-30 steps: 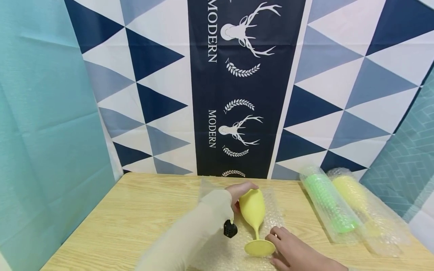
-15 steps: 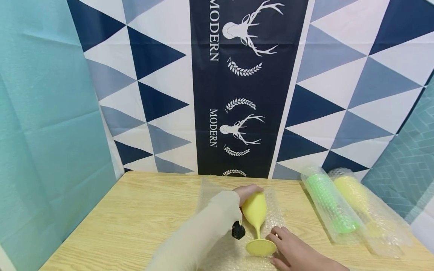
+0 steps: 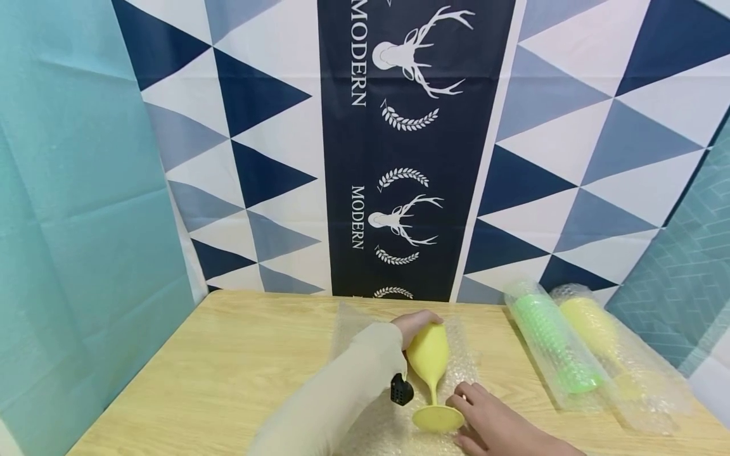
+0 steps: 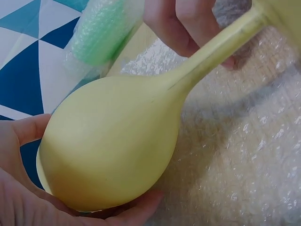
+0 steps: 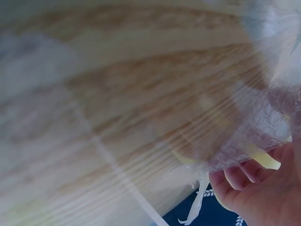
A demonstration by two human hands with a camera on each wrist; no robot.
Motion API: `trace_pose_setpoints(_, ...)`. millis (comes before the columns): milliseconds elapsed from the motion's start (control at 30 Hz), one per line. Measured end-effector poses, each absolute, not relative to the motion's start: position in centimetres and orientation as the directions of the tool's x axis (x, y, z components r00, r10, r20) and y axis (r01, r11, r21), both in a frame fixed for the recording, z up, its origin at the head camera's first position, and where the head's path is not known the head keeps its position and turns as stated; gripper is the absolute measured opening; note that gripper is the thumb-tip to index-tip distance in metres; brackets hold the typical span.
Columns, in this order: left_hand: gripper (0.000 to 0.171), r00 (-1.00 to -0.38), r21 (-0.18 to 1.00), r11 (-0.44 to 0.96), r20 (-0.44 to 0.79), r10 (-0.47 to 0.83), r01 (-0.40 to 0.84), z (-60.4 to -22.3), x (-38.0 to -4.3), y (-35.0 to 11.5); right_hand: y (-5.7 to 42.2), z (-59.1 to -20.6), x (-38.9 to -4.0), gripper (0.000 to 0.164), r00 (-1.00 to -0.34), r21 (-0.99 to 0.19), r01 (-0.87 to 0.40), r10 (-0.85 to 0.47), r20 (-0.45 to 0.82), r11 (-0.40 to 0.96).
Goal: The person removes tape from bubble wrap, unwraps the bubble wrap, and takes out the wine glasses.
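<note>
A yellow wine glass (image 3: 429,354) lies on a sheet of bubble wrap (image 3: 365,424), its foot towards me. My left hand (image 3: 419,325) grips the bowl at the rim end; in the left wrist view, thumb and fingers curve round the bowl (image 4: 113,146). Beside the foot is my right hand (image 3: 492,415), its fingers curled. The right wrist view has the bubble wrap (image 5: 249,141) running up against the fingers of the right hand (image 5: 263,188), which hold its edge. Part of that grip is hidden by the wrap.
At the right of the wooden table (image 3: 228,354) lie a green item (image 3: 553,342) and another yellow glass (image 3: 595,329), both rolled in bubble wrap. A patterned cloth (image 3: 274,139) hangs behind the table, and a teal cloth (image 3: 85,221) hangs at the left.
My left hand has shifted slightly to the right and further over the rim end of the bowl. The right hand and the glass's foot stay nearly in place.
</note>
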State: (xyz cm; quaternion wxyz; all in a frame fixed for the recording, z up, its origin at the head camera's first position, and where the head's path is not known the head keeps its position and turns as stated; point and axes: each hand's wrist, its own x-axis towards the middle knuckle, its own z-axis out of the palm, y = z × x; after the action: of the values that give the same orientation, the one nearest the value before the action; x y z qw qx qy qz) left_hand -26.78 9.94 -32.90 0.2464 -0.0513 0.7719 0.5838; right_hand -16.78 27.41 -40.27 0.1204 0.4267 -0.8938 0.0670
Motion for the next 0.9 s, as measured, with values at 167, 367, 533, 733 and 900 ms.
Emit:
trace_pose_setpoints(167,0.032,-0.861,0.868,0.318,-0.459,0.219,-0.381,-32.9,-26.5,9.6,27.4,-40.4,-16.8,0.029,-0.600,-0.012,-0.785,-0.754,0.267,0.620)
trace_pose_setpoints(367,0.034,-0.874,0.881,0.293,-0.439,0.208,-0.372,-32.7,-26.3,9.6,27.3,-40.4,-16.9,0.029,-0.605,-0.016,-0.780,-0.749,0.270,0.625)
trace_pose_setpoints(533,0.033,-0.888,0.905,0.241,-0.403,0.220,-0.351,-32.6,-26.1,9.5,27.4,-40.6,-16.9,0.027,-0.578,0.010,-0.793,-0.758,0.302,0.609)
trace_pose_setpoints(733,0.037,-0.908,0.909,0.251,-0.380,0.175,-0.332,-32.1,-25.7,9.3,27.4,-40.6,-17.0,0.026,-0.592,0.000,-0.787,-0.754,0.284,0.617)
trace_pose_setpoints(900,0.040,-0.915,0.912,0.255,-0.368,0.163,-0.321,-31.6,-25.1,8.8,27.4,-40.6,-17.1,0.028,-0.601,-0.005,-0.782,-0.752,0.272,0.623)
